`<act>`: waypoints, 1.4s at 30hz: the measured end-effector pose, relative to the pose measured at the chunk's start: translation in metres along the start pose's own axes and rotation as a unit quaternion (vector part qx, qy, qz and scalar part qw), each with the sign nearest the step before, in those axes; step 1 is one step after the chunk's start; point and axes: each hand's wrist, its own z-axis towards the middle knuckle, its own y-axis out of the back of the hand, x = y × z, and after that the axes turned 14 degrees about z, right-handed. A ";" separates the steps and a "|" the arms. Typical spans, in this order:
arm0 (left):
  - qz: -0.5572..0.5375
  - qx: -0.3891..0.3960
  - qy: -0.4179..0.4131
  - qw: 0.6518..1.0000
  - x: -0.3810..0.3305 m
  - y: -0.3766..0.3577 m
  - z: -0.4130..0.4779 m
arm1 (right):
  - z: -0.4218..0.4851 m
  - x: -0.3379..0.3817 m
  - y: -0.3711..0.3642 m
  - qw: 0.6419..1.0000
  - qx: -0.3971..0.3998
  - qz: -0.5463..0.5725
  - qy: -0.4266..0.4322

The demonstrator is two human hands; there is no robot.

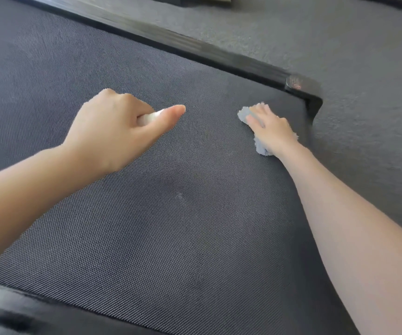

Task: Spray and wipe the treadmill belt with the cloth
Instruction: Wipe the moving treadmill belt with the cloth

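The treadmill belt (161, 213) fills most of the view, a dark, finely ribbed surface running from 7 o'clock up toward 1 o'clock. The right hand (268, 126) lies flat with fingers spread at about 2 o'clock, palm down on a crumpled pale blue cloth (244, 115), pressing it against the belt; the cloth shows beyond the fingertips and again under the wrist. This spot is close to the belt's far right corner, just beside the black side rail (195, 48) and its rounded end cap (301, 87). The left hand (120, 124) sits near the centre, slightly toward 10 o'clock, curled into a loose fist with the thumb pointing toward 3 o'clock; a small whitish object (146, 118) shows between thumb and curled fingers, too hidden to identify. Both forearms are bare. Beyond the rail, from 12 to 4 o'clock, lies grey carpeted floor (352, 56). A blurred dark frame edge (6, 308) crosses at 7 o'clock
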 end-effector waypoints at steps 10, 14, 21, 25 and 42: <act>0.014 -0.020 0.005 1.000 0.006 0.027 -0.024 | -0.128 0.068 -0.059 0.953 0.143 0.041 0.265; 0.013 -0.025 0.013 1.000 0.009 0.032 -0.032 | -0.186 0.082 -0.069 0.916 0.212 0.040 0.338; 0.013 -0.019 0.009 1.000 0.013 0.033 -0.039 | -0.202 0.068 -0.066 0.877 0.226 -0.010 0.424; 0.017 -0.011 0.012 1.000 0.015 0.033 -0.043 | -0.145 0.045 -0.060 0.899 0.174 -0.097 0.391; 0.021 -0.021 -0.005 1.000 0.009 0.044 -0.043 | -0.177 0.066 -0.059 0.940 0.156 0.046 0.298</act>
